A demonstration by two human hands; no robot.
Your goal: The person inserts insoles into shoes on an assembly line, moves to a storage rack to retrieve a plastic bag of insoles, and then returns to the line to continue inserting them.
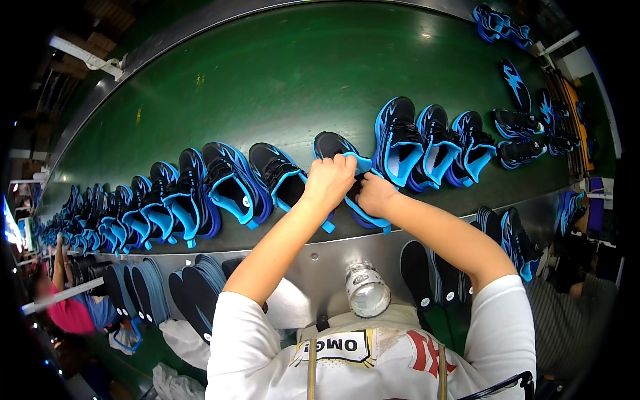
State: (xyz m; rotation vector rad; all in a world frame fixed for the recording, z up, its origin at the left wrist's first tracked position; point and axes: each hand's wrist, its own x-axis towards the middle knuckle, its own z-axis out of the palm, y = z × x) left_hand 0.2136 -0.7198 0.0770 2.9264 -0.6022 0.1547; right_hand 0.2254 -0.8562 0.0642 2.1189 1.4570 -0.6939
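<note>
A black sneaker with bright blue trim (331, 143) lies on the green belt in front of me, toe pointing away. My left hand (330, 180) is closed on the blue-lined tongue or collar at its opening. Curled fingers of my right hand (377, 196) reach into the same opening; the shoe hides their tips and whatever they may grip. Just left stands another matching sneaker (277, 175), apart from my hands. To the right, close to my right hand, is a sneaker (399, 141) with a pale insole showing inside.
A long row of similar sneakers (189, 193) runs left along the green belt (267, 80). Below its metal edge (320, 243) stand stacks of dark insoles (200, 287) and a clear jar (368, 293). More shoes (520, 152) lie far right. A person in pink (70, 310) is at left.
</note>
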